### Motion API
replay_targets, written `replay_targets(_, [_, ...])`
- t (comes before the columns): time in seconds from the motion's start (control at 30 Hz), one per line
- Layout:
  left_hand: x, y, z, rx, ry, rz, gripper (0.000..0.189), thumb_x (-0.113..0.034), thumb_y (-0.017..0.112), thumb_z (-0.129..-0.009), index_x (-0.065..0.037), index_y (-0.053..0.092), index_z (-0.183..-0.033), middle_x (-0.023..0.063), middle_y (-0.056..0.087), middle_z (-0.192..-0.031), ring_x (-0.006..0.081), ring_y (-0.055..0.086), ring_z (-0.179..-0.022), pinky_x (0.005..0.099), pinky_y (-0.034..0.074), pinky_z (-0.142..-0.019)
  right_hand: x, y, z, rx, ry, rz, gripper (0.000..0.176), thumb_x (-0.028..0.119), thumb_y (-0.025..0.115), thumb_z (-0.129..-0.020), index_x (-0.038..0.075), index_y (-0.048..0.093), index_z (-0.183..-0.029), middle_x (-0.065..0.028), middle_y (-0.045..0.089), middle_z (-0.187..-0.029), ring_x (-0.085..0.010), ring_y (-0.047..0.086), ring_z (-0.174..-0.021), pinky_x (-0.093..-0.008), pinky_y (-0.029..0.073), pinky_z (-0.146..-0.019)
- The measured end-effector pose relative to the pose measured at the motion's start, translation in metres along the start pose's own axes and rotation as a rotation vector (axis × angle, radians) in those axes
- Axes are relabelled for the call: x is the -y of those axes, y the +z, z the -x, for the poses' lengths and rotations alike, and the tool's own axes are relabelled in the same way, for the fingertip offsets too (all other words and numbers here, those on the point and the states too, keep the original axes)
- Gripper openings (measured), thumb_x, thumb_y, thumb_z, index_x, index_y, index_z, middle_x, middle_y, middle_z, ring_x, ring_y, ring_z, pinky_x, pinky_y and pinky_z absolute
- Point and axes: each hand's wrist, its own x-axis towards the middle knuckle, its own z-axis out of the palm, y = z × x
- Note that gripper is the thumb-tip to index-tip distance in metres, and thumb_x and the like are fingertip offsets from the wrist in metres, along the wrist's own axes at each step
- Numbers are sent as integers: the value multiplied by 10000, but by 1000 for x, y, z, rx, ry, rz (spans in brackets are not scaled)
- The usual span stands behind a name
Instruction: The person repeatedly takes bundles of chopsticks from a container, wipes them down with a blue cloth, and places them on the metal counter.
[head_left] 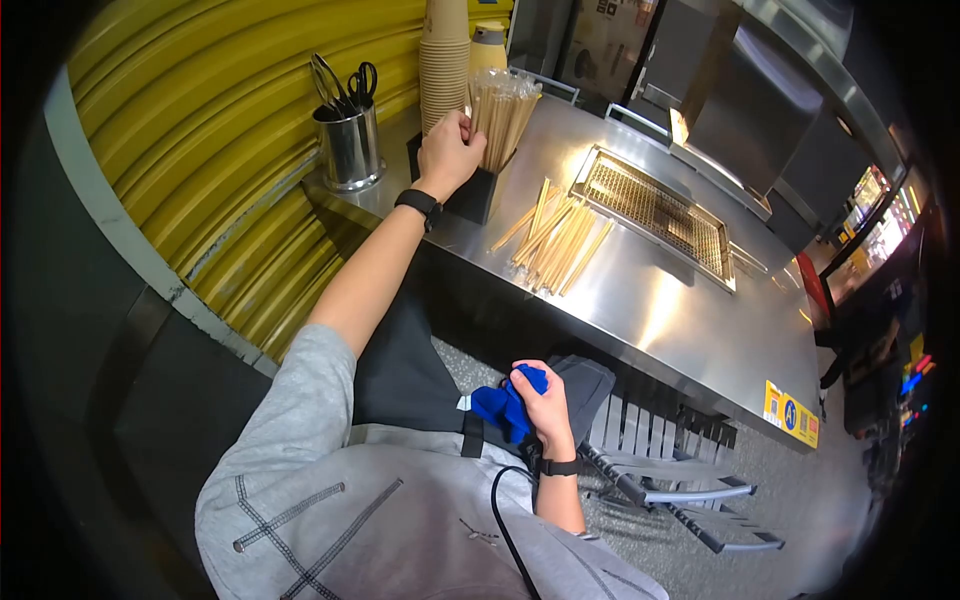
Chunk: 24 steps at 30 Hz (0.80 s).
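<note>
My left hand point(450, 155) reaches forward over the counter, its fingers curled in against the near side of a bundle of wrapped chopsticks point(506, 115). These stand upright in a black holder point(473, 195). What lies between those fingers, if anything, is hidden. Close to my waist, my right hand point(545, 405) is closed around a crumpled blue cloth point(503, 408). A loose pile of wrapped chopsticks point(560, 240) lies on the steel counter point(640, 310), to the right of the holder.
A steel cup point(350, 150) with scissors and tongs-like tools stands at the left. Behind the holder are stacked paper cups point(444, 70) and a yellow-topped container point(488, 45). A grill mesh point(655, 212) is set into the counter. Below stands a slatted chair point(690, 490).
</note>
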Motion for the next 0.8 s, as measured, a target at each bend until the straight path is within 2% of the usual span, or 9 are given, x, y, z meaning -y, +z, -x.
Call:
replay_targets(0.1, [4,5,-7,-65,110,-35,232,-247,650,-795,-44,606,-898,99,657,-815,295,644,-775,399,506,-697,2,3,1,4,-12,20,181,139,688,-865,26,654,-1002,-19,656,-863,-92,601,-809,-247,482,-760])
replay_targets(0.3, [-12,0,-11,-48,74,130,277,-273,665,-808,-25,625,-924,152,669,-831,338,639,-775,404,490,-695,9,5,5,-3,-18,52,192,149,695,-862,24,656,-1003,-23,660,-869,-97,608,-820,-249,484,-769])
replay_targets(0.4, [-7,1,-20,20,155,1,268,-276,662,-824,-16,637,-887,142,668,-787,335,638,-732,400,486,-678,10,6,5,-5,-25,77,195,150,699,-858,23,658,-1000,-22,661,-868,-96,604,-819,-251,483,-769])
replay_targets(0.5, [-12,-2,-29,-108,245,40,274,-279,655,-847,-5,636,-838,129,665,-753,287,642,-674,367,483,-649,13,6,7,-8,-31,92,189,149,688,-869,20,655,-1003,-25,660,-869,-99,604,-816,-250,483,-767])
replay_targets(0.6, [-30,-16,-50,-221,165,267,277,-282,637,-858,-5,634,-851,180,662,-820,363,635,-763,413,491,-675,6,4,1,-10,-4,-43,193,154,660,-897,20,638,-1035,-43,663,-876,-117,615,-823,-256,491,-775])
replay_targets(0.63, [-38,-23,-55,-237,196,323,266,-266,639,-866,-1,631,-861,170,668,-809,336,648,-760,397,497,-679,4,4,1,-8,15,-110,197,157,649,-909,21,631,-1050,-52,665,-879,-125,620,-827,-259,495,-779])
replay_targets(0.7, [-54,-40,-61,-272,254,427,243,-236,643,-882,7,625,-881,152,679,-789,282,672,-755,364,508,-686,6,4,-1,-18,8,-229,387,330,491,-1000,-6,530,-1187,-162,666,-1031,-215,649,-939,-325,521,-851])
replay_targets(0.77, [-75,-63,-49,-277,319,605,203,-178,639,-900,20,603,-925,125,688,-810,216,678,-771,321,519,-698,9,2,-3,-88,6,-433,546,451,395,-1007,-37,493,-1229,-195,634,-1130,-265,628,-1033,-364,496,-924])
replay_targets(0.8, [-85,-73,-41,-275,353,697,185,-149,637,-909,27,593,-947,112,692,-821,183,681,-779,299,524,-704,12,0,-4,-82,-3,-536,668,543,297,-995,-46,480,-1251,-216,594,-1209,-301,578,-1132,-400,441,-1008])
